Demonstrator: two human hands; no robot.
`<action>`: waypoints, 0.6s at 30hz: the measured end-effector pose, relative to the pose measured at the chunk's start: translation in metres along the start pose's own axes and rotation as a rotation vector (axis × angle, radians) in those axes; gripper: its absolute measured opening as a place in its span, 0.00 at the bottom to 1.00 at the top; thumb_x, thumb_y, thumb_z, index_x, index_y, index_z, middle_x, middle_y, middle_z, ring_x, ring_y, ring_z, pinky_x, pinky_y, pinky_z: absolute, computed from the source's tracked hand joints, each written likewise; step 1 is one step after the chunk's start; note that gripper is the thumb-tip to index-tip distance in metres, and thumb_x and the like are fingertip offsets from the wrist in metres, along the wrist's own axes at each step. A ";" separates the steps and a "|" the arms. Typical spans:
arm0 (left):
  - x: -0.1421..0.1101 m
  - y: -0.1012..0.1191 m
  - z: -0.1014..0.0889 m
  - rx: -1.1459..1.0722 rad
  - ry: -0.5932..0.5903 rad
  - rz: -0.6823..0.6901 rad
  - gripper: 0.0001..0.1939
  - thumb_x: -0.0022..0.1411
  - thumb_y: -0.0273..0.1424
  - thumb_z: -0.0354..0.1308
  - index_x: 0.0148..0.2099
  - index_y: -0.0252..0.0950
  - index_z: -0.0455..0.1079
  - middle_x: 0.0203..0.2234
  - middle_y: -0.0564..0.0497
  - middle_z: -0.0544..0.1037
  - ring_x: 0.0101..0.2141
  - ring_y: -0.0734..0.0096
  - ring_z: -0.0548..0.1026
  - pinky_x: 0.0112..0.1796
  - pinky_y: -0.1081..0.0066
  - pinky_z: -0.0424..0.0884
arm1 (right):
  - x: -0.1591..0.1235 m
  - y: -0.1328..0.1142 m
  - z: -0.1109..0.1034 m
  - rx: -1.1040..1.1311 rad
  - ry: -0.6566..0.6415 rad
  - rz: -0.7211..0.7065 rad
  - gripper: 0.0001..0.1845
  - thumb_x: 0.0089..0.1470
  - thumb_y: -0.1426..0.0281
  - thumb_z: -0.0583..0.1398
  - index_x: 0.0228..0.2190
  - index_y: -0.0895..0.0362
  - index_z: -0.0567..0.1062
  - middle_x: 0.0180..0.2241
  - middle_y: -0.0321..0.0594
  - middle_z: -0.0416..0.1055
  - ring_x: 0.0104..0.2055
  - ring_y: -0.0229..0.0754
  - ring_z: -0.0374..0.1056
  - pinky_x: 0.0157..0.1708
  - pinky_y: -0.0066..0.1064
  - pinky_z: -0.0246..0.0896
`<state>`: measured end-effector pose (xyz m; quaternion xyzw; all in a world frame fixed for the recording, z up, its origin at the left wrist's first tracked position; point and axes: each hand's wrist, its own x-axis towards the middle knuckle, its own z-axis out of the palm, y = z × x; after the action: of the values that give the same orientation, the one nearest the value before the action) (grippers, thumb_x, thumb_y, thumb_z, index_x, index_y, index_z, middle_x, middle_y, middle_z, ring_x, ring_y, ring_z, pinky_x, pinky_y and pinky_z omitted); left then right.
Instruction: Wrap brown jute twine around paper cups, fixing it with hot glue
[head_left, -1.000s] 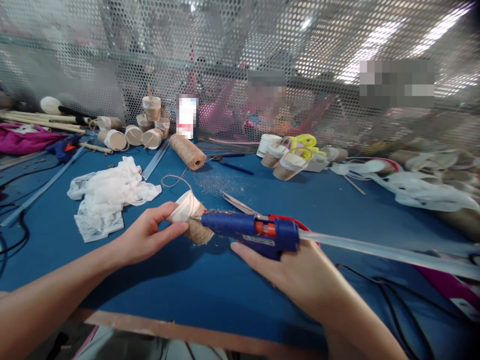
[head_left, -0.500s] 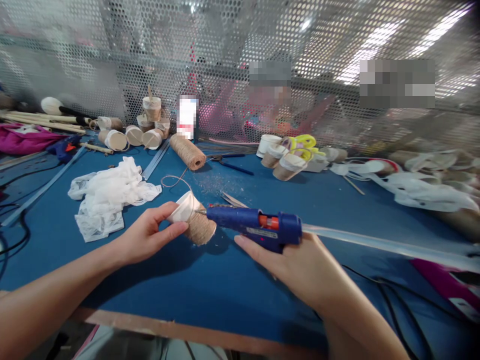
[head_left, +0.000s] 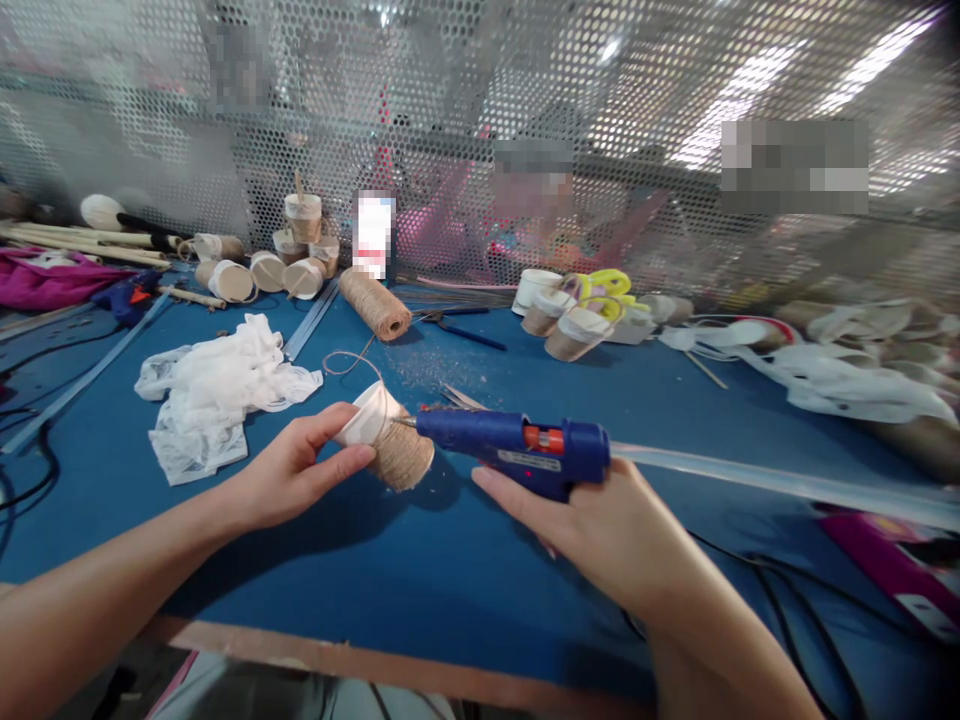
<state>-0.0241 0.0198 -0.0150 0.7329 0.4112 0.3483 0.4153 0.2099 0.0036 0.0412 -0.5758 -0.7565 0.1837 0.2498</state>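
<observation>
My left hand pinches the white rim of a small cup partly wrapped in brown twine, held on its side just above the blue table. My right hand grips a blue hot glue gun with a clear glue stick sticking out of its back to the right. The gun's nozzle touches the twine on the cup's side. A strand of twine runs from the cup back to a twine spool.
Crumpled white mesh fabric lies left. Scissors rest behind the gun. Several wrapped cups stand at back left, more cups with yellow scissors at back centre. Black cables trail right. A perforated metal screen backs the table.
The glue gun has shifted to the right and slightly up, so its nozzle tip now meets the cup's twine side. My left hand and the cup have barely moved.
</observation>
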 end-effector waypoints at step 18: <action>-0.001 0.001 0.000 -0.025 -0.005 0.053 0.08 0.60 0.32 0.48 0.34 0.32 0.65 0.31 0.49 0.68 0.34 0.70 0.67 0.38 0.71 0.65 | 0.001 0.000 -0.003 0.044 -0.016 -0.019 0.07 0.46 0.63 0.59 0.20 0.50 0.71 0.10 0.30 0.64 0.21 0.41 0.68 0.20 0.29 0.62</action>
<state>-0.0241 0.0185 -0.0146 0.7393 0.3863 0.3622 0.4161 0.2114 0.0044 0.0444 -0.5615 -0.7597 0.2024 0.2580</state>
